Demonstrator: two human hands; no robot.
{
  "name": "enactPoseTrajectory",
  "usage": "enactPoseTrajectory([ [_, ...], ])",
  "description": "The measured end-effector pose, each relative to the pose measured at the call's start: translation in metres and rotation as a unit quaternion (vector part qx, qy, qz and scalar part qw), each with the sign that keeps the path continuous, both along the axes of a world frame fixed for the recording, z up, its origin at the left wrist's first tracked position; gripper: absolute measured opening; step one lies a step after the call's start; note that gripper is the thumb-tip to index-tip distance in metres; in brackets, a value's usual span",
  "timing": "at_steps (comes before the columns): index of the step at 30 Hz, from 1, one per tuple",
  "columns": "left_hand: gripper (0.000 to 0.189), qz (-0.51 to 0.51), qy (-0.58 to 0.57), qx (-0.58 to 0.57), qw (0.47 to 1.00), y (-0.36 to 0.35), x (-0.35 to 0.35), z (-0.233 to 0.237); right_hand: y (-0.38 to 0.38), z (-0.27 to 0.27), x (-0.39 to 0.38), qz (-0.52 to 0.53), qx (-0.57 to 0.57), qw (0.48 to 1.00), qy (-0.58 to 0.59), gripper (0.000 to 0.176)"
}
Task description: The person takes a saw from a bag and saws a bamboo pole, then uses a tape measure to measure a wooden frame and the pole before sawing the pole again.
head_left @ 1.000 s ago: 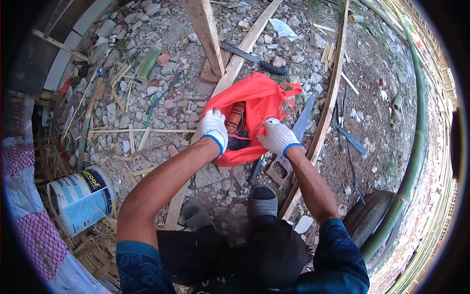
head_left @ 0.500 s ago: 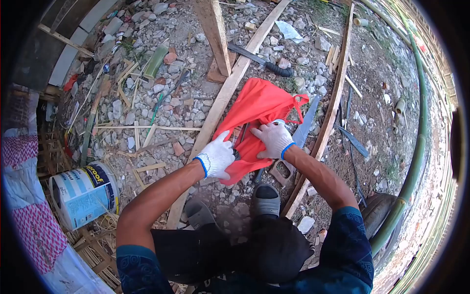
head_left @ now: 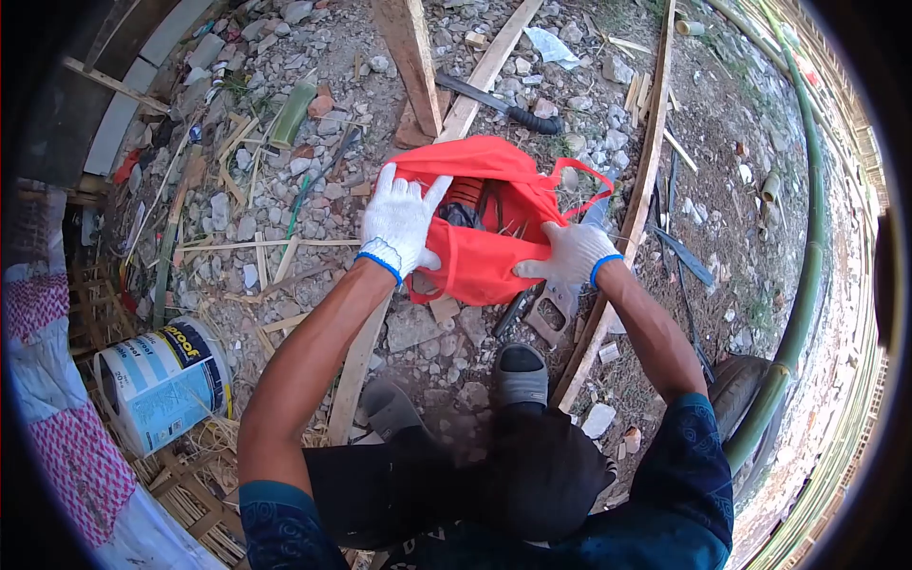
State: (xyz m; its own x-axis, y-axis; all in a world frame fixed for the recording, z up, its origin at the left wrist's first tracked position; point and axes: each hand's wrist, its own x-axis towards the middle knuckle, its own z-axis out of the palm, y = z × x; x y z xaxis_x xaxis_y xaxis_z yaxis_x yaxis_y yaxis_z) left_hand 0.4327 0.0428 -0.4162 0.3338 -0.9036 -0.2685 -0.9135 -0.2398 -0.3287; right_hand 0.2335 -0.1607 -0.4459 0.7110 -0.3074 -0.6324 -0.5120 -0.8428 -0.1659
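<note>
A red cloth bag [head_left: 480, 271] lies in front of my feet with its mouth spread wide. Inside it show dark and orange-banded items and thin metal pieces that I cannot make out. My left hand [head_left: 399, 223], in a white knit glove, holds the bag's left edge, thumb on the front panel and fingers stretched toward the opening. On the other side, my gloved right hand [head_left: 575, 255] grips the right edge near the strap. Partly hidden beneath the bag and that hand is a handsaw [head_left: 551, 313], its handle toward me. A dark-handled tool [head_left: 511, 313] lies beside it.
A machete [head_left: 499, 103] rests across a long wooden plank [head_left: 489, 66] beyond the bag. Another plank [head_left: 646, 190] runs along the right, past it a green bamboo pole [head_left: 814, 247]. A paint bucket [head_left: 166, 380] lies at left. Stones and wood scraps cover the ground.
The bag's mouth has been pulled wider, exposing its contents. My left hand has moved up and slightly left; my right has shifted right to the bag's edge.
</note>
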Motion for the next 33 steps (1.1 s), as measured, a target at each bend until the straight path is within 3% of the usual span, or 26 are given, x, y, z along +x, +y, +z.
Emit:
enactPoseTrajectory([
  [1,0.139,0.019,-0.003,0.042,0.999,-0.012,-0.004,0.013,-0.003,0.013,-0.003,-0.015,0.025,0.999,-0.016,0.104],
  [2,0.136,0.011,-0.024,0.016,1.000,-0.018,-0.004,0.014,-0.009,0.009,-0.005,-0.012,0.023,0.999,-0.018,0.104],
  [4,0.133,-0.017,-0.021,-0.023,0.999,-0.028,-0.007,0.024,-0.023,-0.019,-0.020,-0.123,0.120,0.970,-0.173,0.092],
  [5,0.130,-0.029,-0.023,-0.034,0.999,-0.033,-0.008,0.024,-0.029,-0.042,-0.026,-0.097,0.059,0.965,-0.238,0.073],
  [6,0.130,-0.029,-0.023,-0.033,0.999,-0.037,-0.007,0.025,-0.026,-0.039,-0.024,-0.097,0.060,0.964,-0.238,0.073],
  [8,0.130,-0.050,-0.082,-0.063,0.993,-0.047,-0.002,0.031,-0.012,-0.018,-0.015,-0.138,-0.046,0.979,-0.140,0.060],
  [12,0.121,-0.076,-0.067,-0.107,0.989,-0.060,0.013,0.040,0.004,0.007,0.002,-0.152,-0.106,0.970,-0.161,0.045],
  [14,0.116,-0.094,-0.057,-0.138,0.984,-0.066,0.019,0.029,0.014,0.005,0.024,-0.045,-0.042,0.942,-0.330,0.030],
  [15,0.114,-0.106,-0.061,-0.160,0.980,-0.069,0.019,0.022,0.017,-0.008,0.044,-0.020,0.048,0.898,-0.436,0.020],
  [17,0.109,-0.121,-0.074,-0.175,0.974,-0.072,0.019,0.019,-0.006,-0.067,0.090,-0.007,-0.027,0.934,-0.355,0.023],
  [18,0.099,-0.109,-0.048,-0.121,0.985,-0.069,0.013,0.039,-0.021,-0.099,0.109,-0.009,-0.083,0.953,-0.293,0.030],
  [20,0.082,-0.131,-0.019,-0.131,0.982,-0.054,0.015,0.044,-0.059,-0.160,0.111,0.016,-0.120,0.926,-0.358,0.048],
  [21,0.074,-0.139,0.033,-0.117,0.983,-0.042,0.016,0.057,-0.067,-0.146,0.111,-0.018,-0.027,0.958,-0.286,0.065],
  [23,0.061,-0.147,0.193,-0.137,0.960,-0.020,0.026,0.063,-0.069,-0.142,0.119,-0.020,-0.030,0.964,-0.263,0.064],
  [25,0.054,-0.141,0.303,-0.178,0.925,0.003,0.040,0.064,-0.084,-0.158,0.122,0.037,0.040,0.956,-0.289,0.057],
  [26,0.051,-0.120,0.329,-0.230,0.908,0.017,0.043,0.067,-0.067,-0.122,0.116,0.035,-0.013,0.972,-0.230,0.054],
  [27,0.052,-0.078,0.356,-0.243,0.899,0.030,0.045,0.077,-0.066,-0.125,0.114,0.028,0.033,0.981,-0.188,0.059],
  [28,0.050,-0.049,0.379,-0.269,0.884,0.045,0.045,0.088,-0.047,-0.090,0.108,-0.051,0.084,0.984,-0.146,0.054],
  [29,0.048,-0.033,0.388,-0.307,0.868,0.060,0.047,0.092,-0.061,-0.147,0.098,0.007,0.063,0.973,-0.221,0.046],
  [30,0.045,0.018,0.403,-0.320,0.857,0.075,0.044,0.110,-0.046,-0.106,0.095,0.014,0.076,0.984,-0.162,0.039],
  [31,0.045,0.063,0.414,-0.344,0.841,0.088,0.040,0.116,-0.027,-0.069,0.085,-0.059,0.139,0.966,-0.212,0.034],
  [32,0.047,0.110,0.443,-0.337,0.823,0.102,0.035,0.129,-0.012,-0.036,0.078,-0.248,0.247,0.928,-0.129,0.030],
  [33,0.045,0.108,0.436,-0.385,0.806,0.118,0.026,0.140,-0.007,-0.027,0.064,-0.305,0.295,0.896,-0.130,0.028],
])
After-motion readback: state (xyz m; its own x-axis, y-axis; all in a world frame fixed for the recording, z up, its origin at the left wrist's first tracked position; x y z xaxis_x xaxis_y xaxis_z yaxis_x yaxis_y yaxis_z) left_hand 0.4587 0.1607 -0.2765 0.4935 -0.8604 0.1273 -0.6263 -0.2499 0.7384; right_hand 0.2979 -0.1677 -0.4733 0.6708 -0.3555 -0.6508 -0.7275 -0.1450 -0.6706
